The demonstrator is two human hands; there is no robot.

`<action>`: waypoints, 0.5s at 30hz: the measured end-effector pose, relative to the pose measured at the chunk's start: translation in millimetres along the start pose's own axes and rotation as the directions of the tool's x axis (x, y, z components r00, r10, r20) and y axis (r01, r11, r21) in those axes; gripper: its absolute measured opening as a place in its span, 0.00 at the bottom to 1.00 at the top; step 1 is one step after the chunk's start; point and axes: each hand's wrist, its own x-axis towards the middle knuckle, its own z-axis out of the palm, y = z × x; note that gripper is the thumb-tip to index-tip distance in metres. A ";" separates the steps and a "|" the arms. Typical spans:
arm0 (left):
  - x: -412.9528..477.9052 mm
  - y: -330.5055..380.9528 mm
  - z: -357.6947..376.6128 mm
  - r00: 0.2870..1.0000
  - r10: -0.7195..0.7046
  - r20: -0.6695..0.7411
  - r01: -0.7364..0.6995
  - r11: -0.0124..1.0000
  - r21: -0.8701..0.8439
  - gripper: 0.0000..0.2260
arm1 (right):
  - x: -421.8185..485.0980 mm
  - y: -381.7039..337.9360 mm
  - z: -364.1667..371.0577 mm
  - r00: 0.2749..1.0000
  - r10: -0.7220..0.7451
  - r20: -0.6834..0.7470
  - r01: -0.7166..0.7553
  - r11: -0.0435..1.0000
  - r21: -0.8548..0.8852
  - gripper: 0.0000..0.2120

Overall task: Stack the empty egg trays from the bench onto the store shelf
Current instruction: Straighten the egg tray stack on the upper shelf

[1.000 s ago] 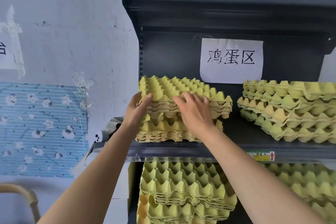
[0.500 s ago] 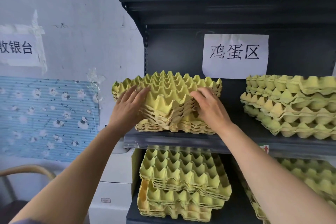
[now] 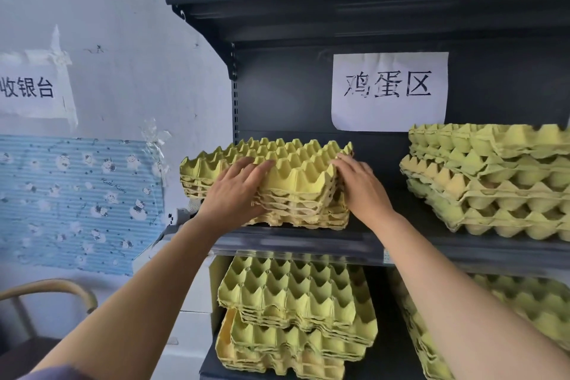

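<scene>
Step in hand: squaring the egg tray stack (image 3: 296, 182) at the 9 o'clock end of the store shelf (image 3: 308, 239). The left grip (image 3: 237, 191) and right grip (image 3: 361, 188) press its 9 and 3 o'clock sides, fingers flat, clasping nothing. The upper trays sit skewed over the lower ones. Next, probably: turn the top into line, gently, since pulp edges crush. A neighbour stack (image 3: 493, 179) stands apart at 3 o'clock.

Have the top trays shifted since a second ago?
Yes: the top trays swung left, one corner now overhanging past the shelf's left upright.
</scene>
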 end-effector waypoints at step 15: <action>-12.8 -43.4 -19.9 0.984 -0.160 -0.081 0.142 0.971 -0.193 0.43 | 7.5 -95.3 -55.8 0.977 -0.214 -0.021 0.214 0.976 0.030 0.20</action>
